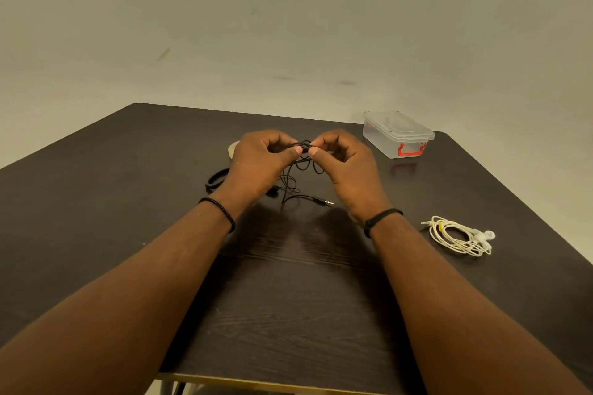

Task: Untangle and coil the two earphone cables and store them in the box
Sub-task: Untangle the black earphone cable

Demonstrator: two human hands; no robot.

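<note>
The left hand and the right hand are each pinched, thumb against fingers, on the same knot of the black earphone cable, held just above the dark table. Loose loops hang from the pinch and trail to the plug, which lies on the wood. Pulling the two pinches apart would likely tighten the snarl rather than free it (thin wire binds easily), and a hard tug could strain the cable at the plug. The white earphone cable lies coiled near the right wrist, well apart. The clear box stands at the far right with its lid on, so it will need opening before anything goes in.
</note>
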